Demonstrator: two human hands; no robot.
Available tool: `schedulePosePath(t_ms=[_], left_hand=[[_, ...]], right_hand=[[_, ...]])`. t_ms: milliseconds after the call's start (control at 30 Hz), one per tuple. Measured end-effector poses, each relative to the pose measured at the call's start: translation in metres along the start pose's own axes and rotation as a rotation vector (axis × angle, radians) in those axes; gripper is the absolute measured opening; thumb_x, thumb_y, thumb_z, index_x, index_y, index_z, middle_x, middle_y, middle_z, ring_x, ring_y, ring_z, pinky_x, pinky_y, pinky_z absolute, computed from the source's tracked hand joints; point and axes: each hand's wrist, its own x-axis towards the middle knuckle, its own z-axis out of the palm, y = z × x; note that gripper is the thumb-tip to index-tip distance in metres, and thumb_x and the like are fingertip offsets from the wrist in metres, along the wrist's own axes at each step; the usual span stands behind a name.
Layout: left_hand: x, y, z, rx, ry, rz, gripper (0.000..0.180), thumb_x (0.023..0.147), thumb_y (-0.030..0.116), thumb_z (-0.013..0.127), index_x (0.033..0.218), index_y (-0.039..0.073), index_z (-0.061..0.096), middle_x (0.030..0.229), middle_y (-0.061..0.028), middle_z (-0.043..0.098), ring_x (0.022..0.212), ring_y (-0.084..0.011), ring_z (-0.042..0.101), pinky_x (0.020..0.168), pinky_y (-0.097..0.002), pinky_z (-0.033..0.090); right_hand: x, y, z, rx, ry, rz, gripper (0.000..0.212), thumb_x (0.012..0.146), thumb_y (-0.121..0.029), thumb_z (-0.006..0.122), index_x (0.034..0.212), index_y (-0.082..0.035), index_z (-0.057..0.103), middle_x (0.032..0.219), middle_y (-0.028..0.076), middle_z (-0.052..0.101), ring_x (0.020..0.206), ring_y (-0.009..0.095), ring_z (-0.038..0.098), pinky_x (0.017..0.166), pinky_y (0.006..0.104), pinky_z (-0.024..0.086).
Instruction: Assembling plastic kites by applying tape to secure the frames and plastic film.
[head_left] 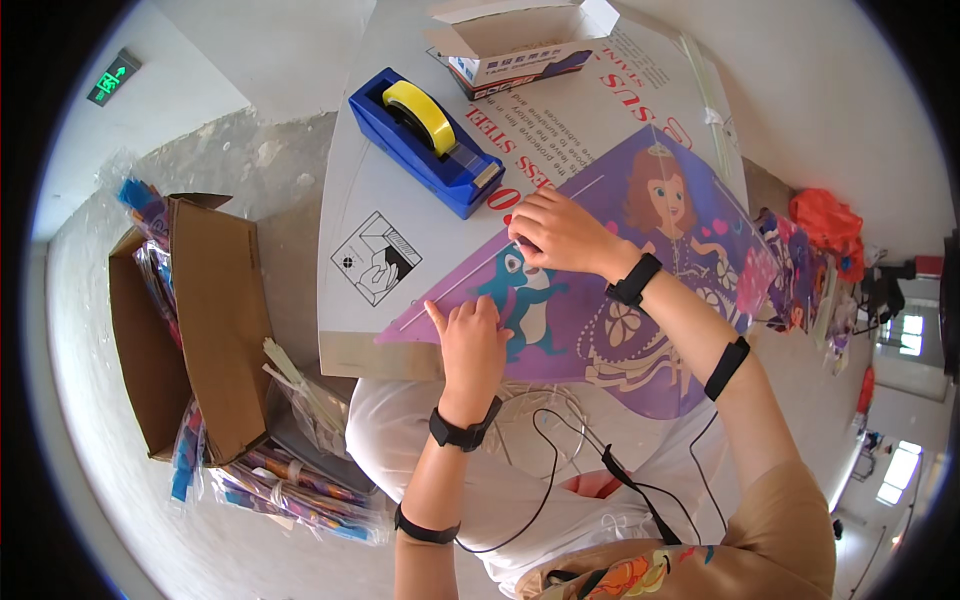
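A purple kite [560, 365] printed with a princess figure and a blue animal lies flat on the table. Along its upper left edge runs a thin white rod [440, 292]. My left hand [470, 345] rests on the kite's left corner, its index finger stretched to the rod near that end and the other fingers loosely bent. Farther up the same edge, my right hand [550, 235] is closed in a pinch over the rod. Its fingers hide what they hold.
A blue tape dispenser [440, 165] with a yellow roll stands beyond the kite, near an opened carton [520, 60]. Thin pale rods [703, 85] lie at the far right. Left of the table are a cardboard box [225, 330] and bagged bundles [300, 495].
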Motion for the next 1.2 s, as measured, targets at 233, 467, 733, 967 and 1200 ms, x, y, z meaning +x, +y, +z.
schedulePosePath(t_ms=[233, 467, 733, 967, 1200], left_hand=[[0.0, -0.001, 0.001, 0.0, 0.0, 0.006, 0.027, 0.066, 0.005, 0.076, 0.079, 0.005, 0.052, 0.073, -0.0068, 0.056, 0.078, -0.03, 0.056, 0.105, -0.0672, 0.018], [-0.001, 0.001, -0.002, 0.046, -0.027, -0.003, 0.027, 0.068, 0.008, 0.075, 0.082, 0.007, 0.053, 0.077, -0.0058, 0.056, 0.081, -0.0273, 0.058, 0.107, -0.064, 0.019], [-0.002, 0.001, -0.003, 0.031, 0.007, 0.024, 0.029, 0.065, 0.009, 0.078, 0.08, 0.007, 0.054, 0.074, -0.0049, 0.056, 0.078, -0.0261, 0.058, 0.111, -0.0576, 0.02], [-0.003, 0.001, -0.004, 0.021, 0.03, 0.032, 0.029, 0.063, 0.008, 0.078, 0.079, 0.008, 0.054, 0.072, -0.0049, 0.055, 0.075, -0.0263, 0.058, 0.111, -0.0554, 0.021], [-0.003, 0.001, -0.004, 0.019, 0.04, 0.021, 0.029, 0.063, 0.007, 0.078, 0.079, 0.007, 0.054, 0.072, -0.0045, 0.057, 0.075, -0.0264, 0.058, 0.11, -0.0576, 0.021]], right_hand=[[0.004, -0.005, 0.001, 0.016, 0.023, 0.025, 0.014, 0.068, -0.007, 0.065, 0.077, -0.008, 0.054, 0.084, 0.004, 0.058, 0.083, 0.022, 0.056, 0.08, 0.0339, 0.044], [0.001, -0.009, 0.0, -0.012, 0.024, 0.042, 0.011, 0.071, -0.009, 0.063, 0.08, -0.008, 0.058, 0.086, 0.003, 0.058, 0.086, 0.02, 0.056, 0.081, 0.033, 0.043], [-0.001, -0.012, 0.0, -0.001, 0.044, 0.052, 0.011, 0.071, -0.008, 0.062, 0.081, -0.008, 0.058, 0.087, 0.002, 0.057, 0.088, 0.019, 0.056, 0.081, 0.0331, 0.042], [0.0, -0.013, 0.0, 0.026, 0.049, 0.077, 0.012, 0.071, -0.006, 0.061, 0.082, -0.009, 0.059, 0.088, 0.002, 0.057, 0.089, 0.019, 0.056, 0.081, 0.0331, 0.043], [0.002, -0.013, 0.002, 0.038, 0.064, 0.083, 0.013, 0.07, -0.006, 0.061, 0.083, -0.009, 0.06, 0.087, 0.003, 0.057, 0.088, 0.02, 0.056, 0.081, 0.0332, 0.043]])
